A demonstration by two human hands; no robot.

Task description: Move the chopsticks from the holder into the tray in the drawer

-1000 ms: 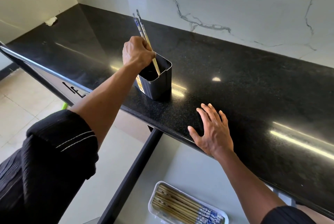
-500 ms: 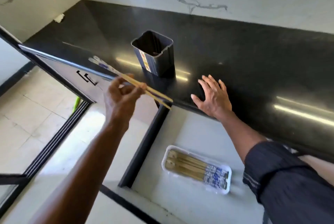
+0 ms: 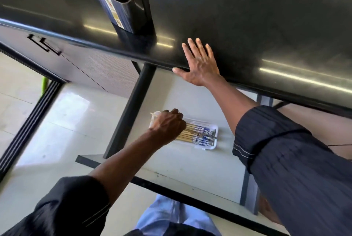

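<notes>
Down they come! The blue-ended bamboo chopsticks (image 3: 198, 133) are brought from the emptied black plastic holder (image 3: 125, 7) into the white tray (image 3: 214, 145) beneath the gripping left hand (image 3: 167, 125). The right hand (image 3: 200, 64) is laid flat on the black countertop (image 3: 266, 26). Nearly finished, seemingly.

The black rectangular plastic holder (image 3: 122, 5) stands on the polished black stone counter (image 3: 247, 16) near its front edge, the right hand (image 3: 200, 66) flat to its right. Below, in the open grey drawer (image 3: 171, 161), the white plastic tray (image 3: 214, 145) holds blue-patterned bamboo chopsticks (image 3: 196, 133), the left hand (image 3: 167, 125) over its left end.
</notes>
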